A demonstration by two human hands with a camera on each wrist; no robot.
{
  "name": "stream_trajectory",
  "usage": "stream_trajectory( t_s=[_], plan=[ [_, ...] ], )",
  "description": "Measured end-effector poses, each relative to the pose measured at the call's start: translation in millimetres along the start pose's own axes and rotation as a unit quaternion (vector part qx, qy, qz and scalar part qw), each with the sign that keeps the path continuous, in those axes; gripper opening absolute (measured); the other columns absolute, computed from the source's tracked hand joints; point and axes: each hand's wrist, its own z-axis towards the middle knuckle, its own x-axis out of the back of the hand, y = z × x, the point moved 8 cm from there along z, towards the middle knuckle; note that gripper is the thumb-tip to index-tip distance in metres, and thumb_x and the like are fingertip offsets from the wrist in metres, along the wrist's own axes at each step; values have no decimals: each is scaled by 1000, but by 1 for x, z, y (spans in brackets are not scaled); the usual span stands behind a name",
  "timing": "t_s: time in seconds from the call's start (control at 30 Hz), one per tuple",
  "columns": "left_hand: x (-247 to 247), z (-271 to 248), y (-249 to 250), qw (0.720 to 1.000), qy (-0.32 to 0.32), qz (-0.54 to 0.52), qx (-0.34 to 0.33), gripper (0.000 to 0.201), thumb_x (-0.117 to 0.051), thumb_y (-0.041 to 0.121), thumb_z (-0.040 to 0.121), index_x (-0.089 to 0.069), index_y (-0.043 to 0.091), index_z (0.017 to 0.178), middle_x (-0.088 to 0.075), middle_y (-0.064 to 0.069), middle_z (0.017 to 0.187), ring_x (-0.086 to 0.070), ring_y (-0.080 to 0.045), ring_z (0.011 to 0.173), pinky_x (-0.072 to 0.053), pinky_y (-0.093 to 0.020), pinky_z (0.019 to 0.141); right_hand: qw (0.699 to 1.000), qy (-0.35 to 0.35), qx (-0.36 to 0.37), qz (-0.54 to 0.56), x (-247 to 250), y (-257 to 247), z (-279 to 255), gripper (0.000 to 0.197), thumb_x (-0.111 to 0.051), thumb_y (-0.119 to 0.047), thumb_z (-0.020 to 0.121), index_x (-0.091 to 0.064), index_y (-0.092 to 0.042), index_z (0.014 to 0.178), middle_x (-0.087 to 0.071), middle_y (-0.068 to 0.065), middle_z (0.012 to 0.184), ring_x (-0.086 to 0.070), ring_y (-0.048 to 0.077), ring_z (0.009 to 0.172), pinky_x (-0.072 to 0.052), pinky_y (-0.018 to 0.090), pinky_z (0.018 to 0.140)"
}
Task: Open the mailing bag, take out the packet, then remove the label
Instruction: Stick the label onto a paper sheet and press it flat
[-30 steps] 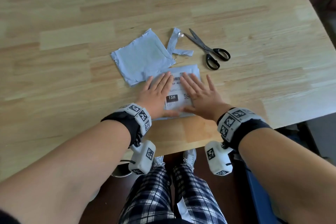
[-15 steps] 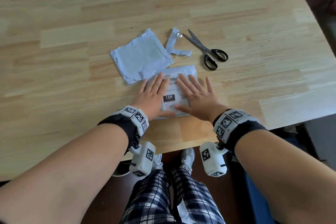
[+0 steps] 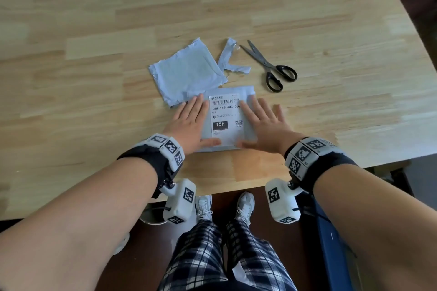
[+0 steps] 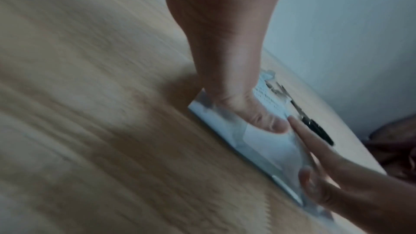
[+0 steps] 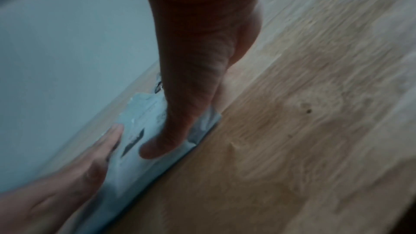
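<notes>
A pale grey mailing bag [image 3: 248, 92] lies flat near the table's front edge, its white shipping label [image 3: 225, 118] facing up with a barcode and a black "15H" box. My left hand [image 3: 189, 123] presses flat on the bag's left side, fingers straight. My right hand [image 3: 264, 123] presses flat on its right side, fingers spread. Both thumbs rest on the label's lower edge. The wrist views show the bag [image 4: 261, 141] [image 5: 144, 118] under each thumb, blurred. A crumpled light-blue packet [image 3: 189, 73] lies just behind the bag, to the left.
Black-handled scissors [image 3: 272, 66] lie behind and right of the bag. A torn grey strip [image 3: 230, 59] sits between the packet and the scissors. The wooden table [image 3: 94, 19] ends close behind my wrists and at the right edge.
Both hands have slid apart across the bag, from the middle towards its sides, uncovering most of the label. The bag, packet and scissors have stayed in place.
</notes>
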Motion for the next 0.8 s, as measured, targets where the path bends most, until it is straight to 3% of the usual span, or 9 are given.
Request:
stream_trajectory(
  t_s=[0.07, 0.13, 0.23, 0.33, 0.47, 0.53, 0.6, 0.73, 0.8],
  plan=[
    [17, -8, -6, 992, 77, -93, 42, 90, -40, 62, 87, -6, 7, 150, -3, -14, 158, -8, -30, 145, -10, -38, 118, 990, 43, -23, 130, 11, -1, -4, 104, -58, -63, 77, 7, -28, 150, 14, 4, 159, 6, 26, 147, -2, 50, 119],
    [29, -13, -20, 952, 156, -240, 112, 69, -59, 42, 87, -36, -1, 137, -38, -20, 139, -38, -34, 129, -32, -37, 106, 945, 126, -83, 290, 24, 10, -7, 91, -65, -47, 80, -12, -22, 150, -14, 12, 155, -23, 31, 141, -24, 48, 115],
    [7, 2, -27, 872, 95, -448, 174, 40, -71, 27, 79, -62, 0, 108, -68, -15, 106, -64, -30, 102, -52, -39, 88, 855, 140, -182, 465, 23, 22, -9, 79, -68, -26, 83, -22, -15, 146, -39, 13, 140, -49, 28, 122, -44, 43, 99],
    [-1, 7, -18, 818, 50, -534, 209, 49, -73, 34, 69, -65, 1, 104, -69, -11, 104, -66, -27, 96, -53, -42, 88, 790, 103, -235, 556, 12, 23, -10, 60, -62, -14, 87, -33, -14, 139, -51, 10, 125, -55, 22, 97, -46, 31, 73],
    [25, 10, -5, 794, 87, -574, 178, 26, -61, 23, 84, -61, 11, 108, -68, -6, 104, -64, -23, 93, -53, -38, 81, 777, 138, -231, 569, 21, 27, -9, 46, -60, -13, 88, -44, -11, 131, -58, 3, 104, -55, 16, 80, -43, 26, 64],
    [37, 8, -8, 771, 99, -607, 163, 30, -54, 32, 88, -53, 18, 114, -65, 1, 107, -62, -17, 95, -51, -34, 84, 777, 167, -201, 573, 38, 21, -7, 42, -61, -12, 88, -46, -10, 127, -53, -2, 91, -52, 9, 69, -40, 21, 56],
    [51, 8, -18, 758, 121, -624, 145, 42, -54, 43, 85, -47, 22, 121, -63, 4, 114, -61, -16, 105, -48, -38, 95, 789, 186, -164, 562, 60, 9, 0, 38, -61, -11, 88, -49, -10, 124, -54, 1, 98, -51, 5, 69, -38, 18, 54],
    [89, 12, -59, 732, 179, -645, 126, 42, -68, 23, 84, -47, 13, 119, -64, 1, 113, -64, -15, 102, -52, -33, 88, 804, 229, -107, 538, 108, -19, 25, 34, -61, -15, 89, -52, -12, 121, -54, 0, 104, -53, 4, 71, -43, 11, 51],
    [106, 19, -94, 713, 213, -654, 135, 46, -71, 22, 81, -47, 10, 118, -65, -1, 113, -65, -15, 101, -53, -34, 88, 816, 257, -100, 509, 128, -27, 42, 32, -58, -23, 91, -52, -15, 122, -56, 0, 106, -57, 8, 81, -45, 14, 61]
  ],
)
